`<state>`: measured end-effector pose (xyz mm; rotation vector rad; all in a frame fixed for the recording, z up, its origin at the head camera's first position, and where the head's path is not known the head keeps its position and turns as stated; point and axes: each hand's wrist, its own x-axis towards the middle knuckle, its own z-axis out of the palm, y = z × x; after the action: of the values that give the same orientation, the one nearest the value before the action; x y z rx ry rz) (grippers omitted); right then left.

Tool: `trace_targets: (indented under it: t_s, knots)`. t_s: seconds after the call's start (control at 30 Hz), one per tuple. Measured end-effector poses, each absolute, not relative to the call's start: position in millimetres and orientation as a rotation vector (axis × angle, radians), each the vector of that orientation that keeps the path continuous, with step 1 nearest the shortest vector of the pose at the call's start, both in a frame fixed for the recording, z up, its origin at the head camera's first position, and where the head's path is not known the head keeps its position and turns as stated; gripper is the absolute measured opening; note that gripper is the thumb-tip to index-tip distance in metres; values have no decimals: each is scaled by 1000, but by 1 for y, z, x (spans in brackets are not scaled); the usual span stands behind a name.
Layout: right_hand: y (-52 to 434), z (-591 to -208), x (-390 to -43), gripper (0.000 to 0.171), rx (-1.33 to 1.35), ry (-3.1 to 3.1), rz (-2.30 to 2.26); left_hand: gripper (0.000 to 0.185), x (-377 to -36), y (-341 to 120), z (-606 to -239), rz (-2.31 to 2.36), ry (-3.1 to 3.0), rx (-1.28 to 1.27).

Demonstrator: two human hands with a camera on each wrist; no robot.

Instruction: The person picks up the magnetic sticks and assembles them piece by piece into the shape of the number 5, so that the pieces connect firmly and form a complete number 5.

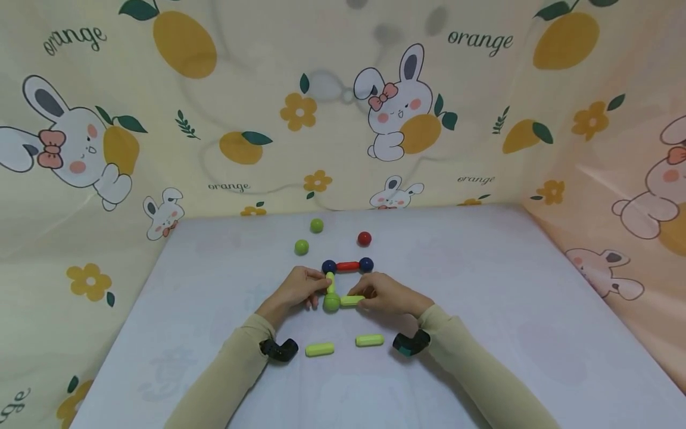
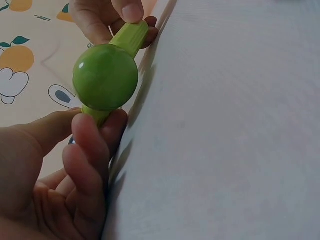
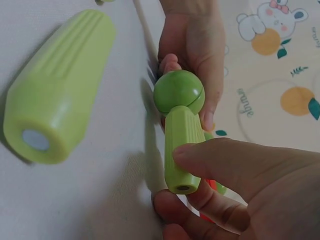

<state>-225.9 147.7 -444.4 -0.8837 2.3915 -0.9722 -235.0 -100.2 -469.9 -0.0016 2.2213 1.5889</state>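
A red rod [image 1: 347,266] joins two dark blue balls [image 1: 329,266] near the table's middle. From the left blue ball a light green rod [image 1: 330,282] runs down to a green ball [image 1: 331,302]. My left hand [image 1: 320,288] pinches this rod between thumb and fingers. A second light green rod [image 1: 352,300] lies against the green ball's right side, and my right hand [image 1: 365,301] pinches it. In the left wrist view the green ball [image 2: 105,77] sits between both rods, with my left hand [image 2: 85,145] below. In the right wrist view my right hand [image 3: 200,175] grips the rod [image 3: 180,145] at the ball [image 3: 178,92].
Two loose green balls [image 1: 317,225] [image 1: 302,246] and a red ball [image 1: 364,239] lie behind the frame. Two loose green rods [image 1: 320,349] [image 1: 370,340] lie between my wrists; one rod [image 3: 60,85] fills the right wrist view's left. Patterned cloth walls [image 1: 241,119] close in the white table [image 1: 509,298].
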Motion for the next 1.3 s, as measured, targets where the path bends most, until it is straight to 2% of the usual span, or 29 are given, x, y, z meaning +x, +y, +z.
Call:
trace_targets:
  t_s: [0.5, 0.8, 1.07, 1.3]
  knots:
    - [147, -445, -226, 24, -895, 2399, -997, 37, -234, -109, -461, 1487, 2223, 92]
    - [146, -446, -225, 24, -878, 2414, -1018, 32, -235, -118, -453, 1379, 2288, 218]
    - [146, -445, -226, 24, -867, 2416, -1018, 54, -232, -115, -448, 1325, 2261, 352]
    - [147, -446, -227, 24, -875, 2418, -1029, 62, -230, -116, -451, 1290, 2229, 524]
